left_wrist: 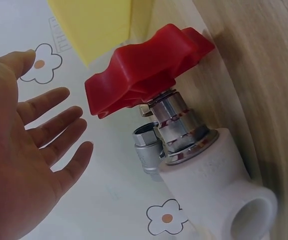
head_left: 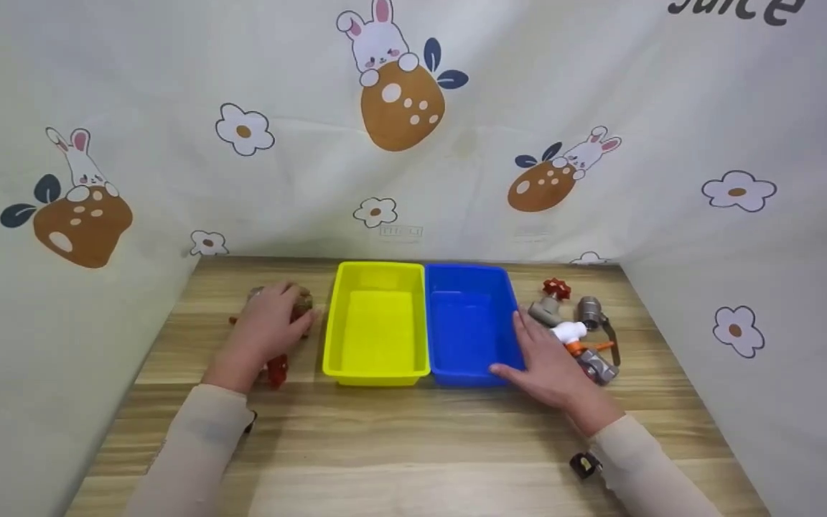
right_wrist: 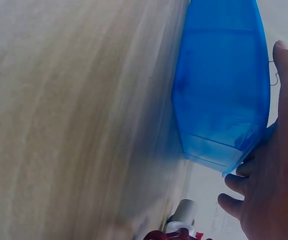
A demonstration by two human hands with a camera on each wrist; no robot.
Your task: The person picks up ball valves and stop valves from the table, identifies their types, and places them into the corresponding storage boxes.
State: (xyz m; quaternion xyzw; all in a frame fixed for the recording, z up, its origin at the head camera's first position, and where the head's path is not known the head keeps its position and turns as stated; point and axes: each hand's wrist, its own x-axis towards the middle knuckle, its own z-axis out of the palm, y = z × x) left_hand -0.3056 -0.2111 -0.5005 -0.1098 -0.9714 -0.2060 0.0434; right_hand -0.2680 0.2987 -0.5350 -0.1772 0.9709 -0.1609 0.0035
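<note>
My left hand (head_left: 266,327) is over a group of valves at the left, partly hiding them. Its fingers are spread and loosely bent in the left wrist view, with a gap between them and a white pipe valve with a red handwheel (left_wrist: 151,65). A grey metal fitting (left_wrist: 148,150) shows behind that valve. My right hand (head_left: 546,362) rests at the right rim of the blue bin (head_left: 464,341), fingers extended along its side and thumb at the near corner. The yellow bin (head_left: 377,337) stands against the blue one.
Right of the blue bin lie a valve with a red handwheel (head_left: 555,289), a metal ball valve (head_left: 590,312), a white valve with an orange handle (head_left: 570,332) and a grey metal fitting (head_left: 600,366). A printed cloth (head_left: 298,194) hangs behind the wooden table (head_left: 385,445) and at its sides.
</note>
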